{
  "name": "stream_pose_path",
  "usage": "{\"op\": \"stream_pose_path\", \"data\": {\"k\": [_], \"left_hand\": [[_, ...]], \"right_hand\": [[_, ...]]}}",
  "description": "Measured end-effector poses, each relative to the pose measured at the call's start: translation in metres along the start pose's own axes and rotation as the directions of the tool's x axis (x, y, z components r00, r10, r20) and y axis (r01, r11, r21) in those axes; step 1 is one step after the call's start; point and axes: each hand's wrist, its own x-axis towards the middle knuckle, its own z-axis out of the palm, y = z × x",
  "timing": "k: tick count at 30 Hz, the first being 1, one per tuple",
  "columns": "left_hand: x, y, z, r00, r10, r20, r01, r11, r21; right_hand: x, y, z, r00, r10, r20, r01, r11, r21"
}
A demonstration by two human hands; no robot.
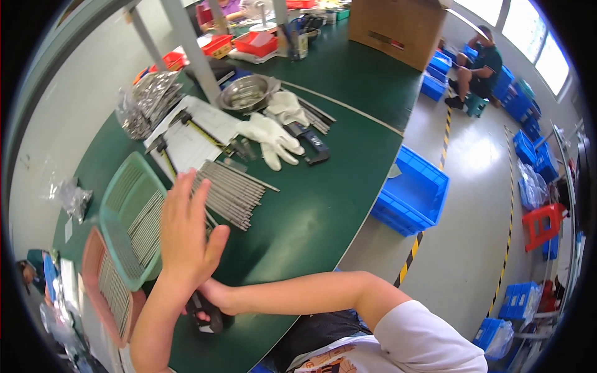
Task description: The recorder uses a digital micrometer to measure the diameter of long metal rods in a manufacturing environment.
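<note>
My left hand (186, 239) is raised above the green table (311, 217), fingers straight and apart, holding nothing. It hovers in front of a pile of thin metal rods (233, 196) and the rim of a green plastic basket (127, 186) that holds more rods. My right hand (208, 298) lies low on the table just behind my left wrist, largely hidden by it. Its fingers are closed around a small black tool (212, 320). My right forearm reaches in from the lower right.
A pink basket (93, 255) of rods lies left of the green one. Farther back are white gloves (270, 137), a caliper (314, 148), paper sheets (189, 146), a steel bowl (245, 93) and bagged metal parts (146, 102). A blue bin (413, 193) stands on the floor; a person (482, 62) sits far right.
</note>
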Motion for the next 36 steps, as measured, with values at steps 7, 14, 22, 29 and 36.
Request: {"op": "stream_pose_path", "data": {"k": [7,14,22,29,36], "left_hand": [[-0.135,-0.009,0.01,0.735,-0.538,-0.413,0.312,0.809,-0.498],[-0.175,-0.01,-0.009,0.679,-0.581,-0.448,0.354,0.795,-0.493],[0.013,-0.005,-0.017,0.952,-0.097,-0.291,-0.032,0.912,-0.408],[0.15,-0.036,0.084,1.0,-0.022,-0.019,0.019,0.989,-0.144],[0.185,-0.024,0.087,0.986,0.157,-0.06,-0.163,0.979,-0.122]], "right_hand": [[-0.006,-0.015,-0.004,0.997,-0.032,0.073,0.031,0.999,0.016],[-0.008,-0.014,-0.006,0.984,-0.036,0.176,0.052,0.995,-0.087],[-0.01,-0.011,-0.01,0.985,-0.016,0.171,0.023,0.999,-0.04],[0.0,-0.002,0.003,0.99,0.025,0.138,-0.032,0.998,0.049],[-0.004,-0.008,-0.001,0.989,0.047,0.14,-0.052,0.998,0.034]]}}
